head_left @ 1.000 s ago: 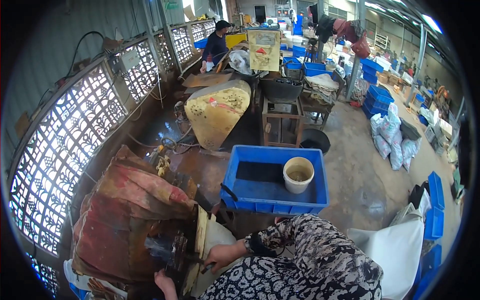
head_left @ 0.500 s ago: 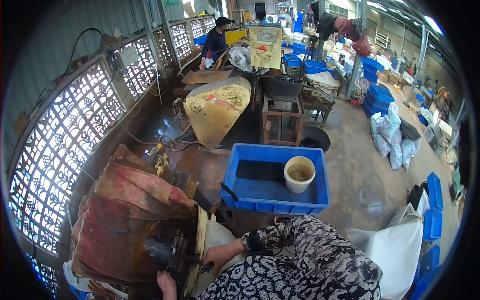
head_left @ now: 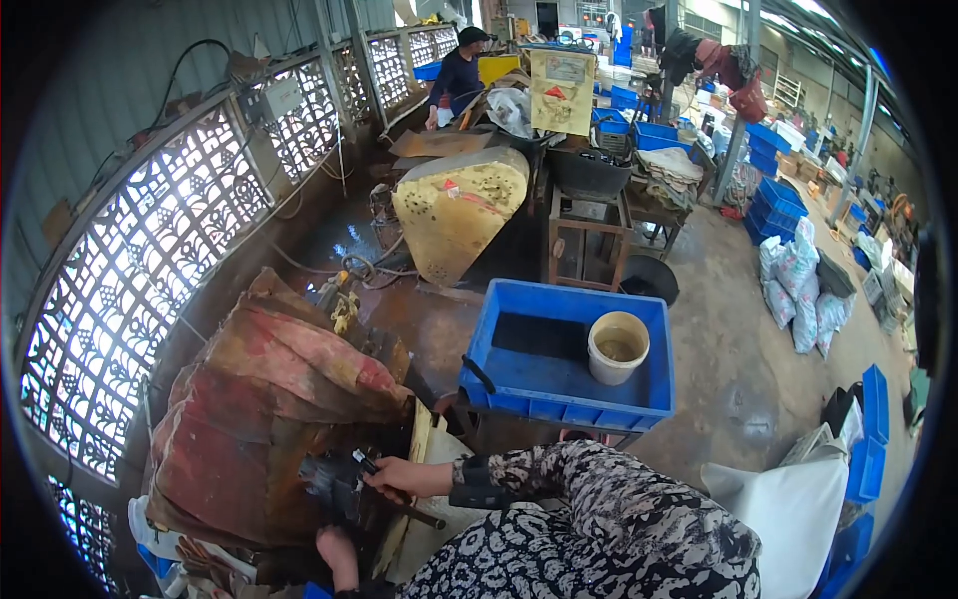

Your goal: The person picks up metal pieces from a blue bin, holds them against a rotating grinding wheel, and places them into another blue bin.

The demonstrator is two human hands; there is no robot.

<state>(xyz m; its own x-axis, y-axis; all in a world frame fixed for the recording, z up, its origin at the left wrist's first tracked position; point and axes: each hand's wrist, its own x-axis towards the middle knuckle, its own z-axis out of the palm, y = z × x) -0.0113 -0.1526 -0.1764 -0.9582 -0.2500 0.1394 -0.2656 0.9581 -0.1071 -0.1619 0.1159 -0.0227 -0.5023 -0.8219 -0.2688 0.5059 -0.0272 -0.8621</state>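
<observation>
Our right hand (head_left: 394, 477) pinches a small dark part (head_left: 365, 463) at the rust-red machine (head_left: 269, 399); left hand (head_left: 339, 554) below (grip unclear), blue crate (head_left: 569, 384) nearby.

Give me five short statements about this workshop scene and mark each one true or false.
1. A pale bucket stands inside the blue crate. True.
2. The right hand rests on the crate's rim. False: it is at the dark machine part beside the rust-red cover.
3. The bucket lies tipped over. False: it stands upright.
4. The left hand is low, below the right hand. True.
5. Another person is at work in the background. True.
</observation>
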